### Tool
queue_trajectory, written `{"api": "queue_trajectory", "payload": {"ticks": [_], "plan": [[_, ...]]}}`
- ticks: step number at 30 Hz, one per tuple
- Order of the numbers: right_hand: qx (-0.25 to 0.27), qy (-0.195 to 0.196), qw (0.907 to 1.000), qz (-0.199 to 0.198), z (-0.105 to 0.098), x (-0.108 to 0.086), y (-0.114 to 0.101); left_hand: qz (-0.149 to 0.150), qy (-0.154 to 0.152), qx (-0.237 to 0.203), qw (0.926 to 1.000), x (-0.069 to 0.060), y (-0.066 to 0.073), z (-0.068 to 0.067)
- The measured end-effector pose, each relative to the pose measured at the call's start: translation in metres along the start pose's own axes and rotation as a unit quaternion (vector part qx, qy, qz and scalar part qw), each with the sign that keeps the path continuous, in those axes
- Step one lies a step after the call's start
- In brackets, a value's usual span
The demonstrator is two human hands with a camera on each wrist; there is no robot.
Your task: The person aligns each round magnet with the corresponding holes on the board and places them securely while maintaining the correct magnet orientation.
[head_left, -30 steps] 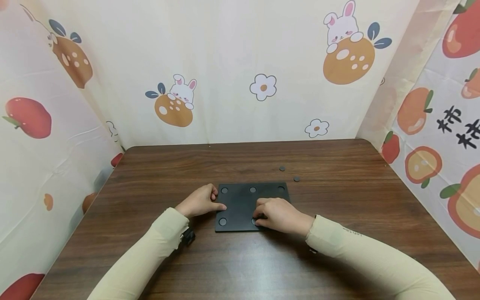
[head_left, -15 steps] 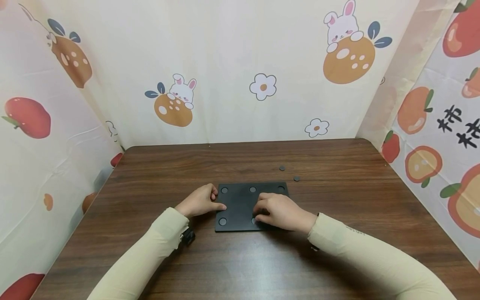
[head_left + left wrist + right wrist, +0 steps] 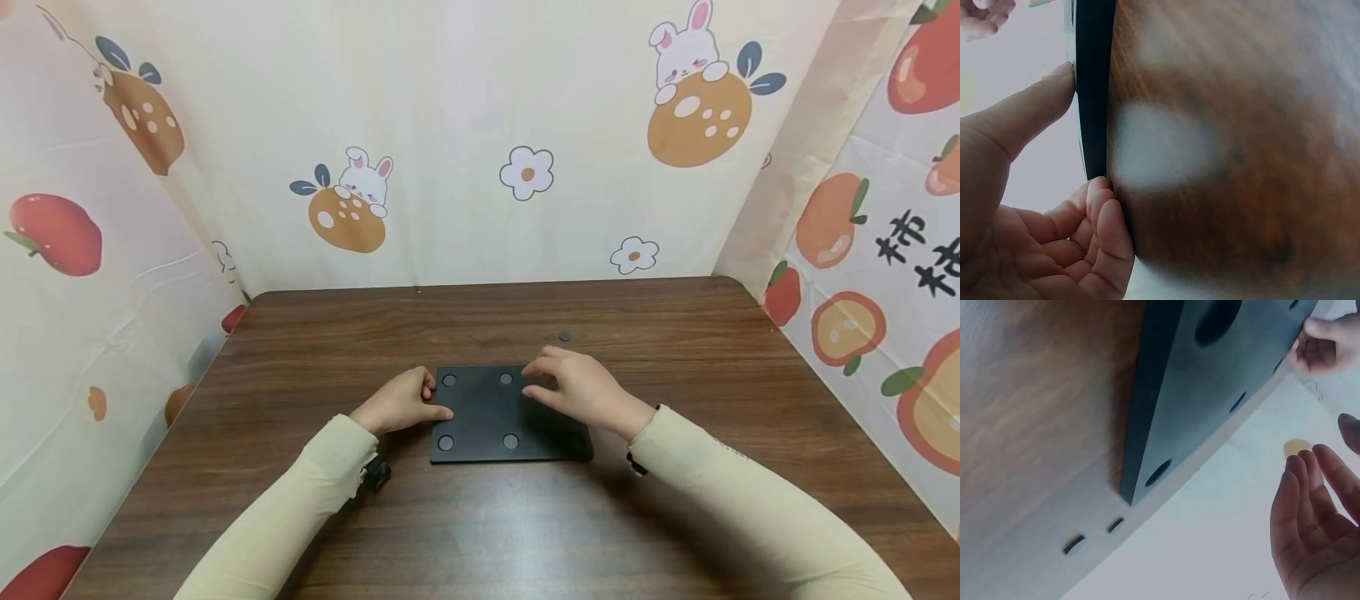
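A flat black board (image 3: 480,412) with round recesses lies on the table. My left hand (image 3: 401,404) holds its left edge; in the left wrist view the thumb is on top and the curled fingers (image 3: 1110,231) are against the board's side (image 3: 1092,94). Over the board's upper right part is my right hand (image 3: 585,390), its fingers loosely bent and apart, holding nothing. Grey discs show in the left and middle recesses. Beyond the board lie two small dark discs, one (image 3: 565,336) plain and one (image 3: 595,356) mostly behind my right hand; the right wrist view shows both.
The brown wooden table (image 3: 480,525) extends around the board. Behind and beside it hang pale curtains (image 3: 450,100) with fruit, rabbit and flower prints. A small black object (image 3: 377,472) is at my left wrist.
My right hand has lifted from the lower middle recess and moved away and to the right, uncovering that recess and the board's lower right corner. My left hand has stayed in place.
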State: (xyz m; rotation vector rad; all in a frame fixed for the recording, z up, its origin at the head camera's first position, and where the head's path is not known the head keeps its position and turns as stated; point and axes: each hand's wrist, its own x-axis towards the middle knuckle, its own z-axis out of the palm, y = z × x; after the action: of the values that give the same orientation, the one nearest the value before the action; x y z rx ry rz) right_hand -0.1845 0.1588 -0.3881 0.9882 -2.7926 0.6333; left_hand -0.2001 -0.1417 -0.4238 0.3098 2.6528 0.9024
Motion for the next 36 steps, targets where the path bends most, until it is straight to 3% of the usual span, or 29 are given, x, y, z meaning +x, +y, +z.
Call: {"api": "queue_trajectory", "payload": {"ticks": [10, 20, 36], "plan": [[0.009, 0.036, 0.9974, 0.062, -0.006, 0.005, 0.03, 0.001, 0.0, 0.0, 1.0, 0.001, 0.001, 0.0], [0.021, 0.031, 0.9883, 0.148, -0.009, 0.003, 0.062, 0.0, 0.0, 0.001, 1.0, 0.0, 0.001, 0.001], [0.002, 0.028, 0.9806, 0.194, -0.008, 0.001, 0.1, -0.003, 0.0, -0.001, 1.0, -0.001, 0.001, 0.0]]}}
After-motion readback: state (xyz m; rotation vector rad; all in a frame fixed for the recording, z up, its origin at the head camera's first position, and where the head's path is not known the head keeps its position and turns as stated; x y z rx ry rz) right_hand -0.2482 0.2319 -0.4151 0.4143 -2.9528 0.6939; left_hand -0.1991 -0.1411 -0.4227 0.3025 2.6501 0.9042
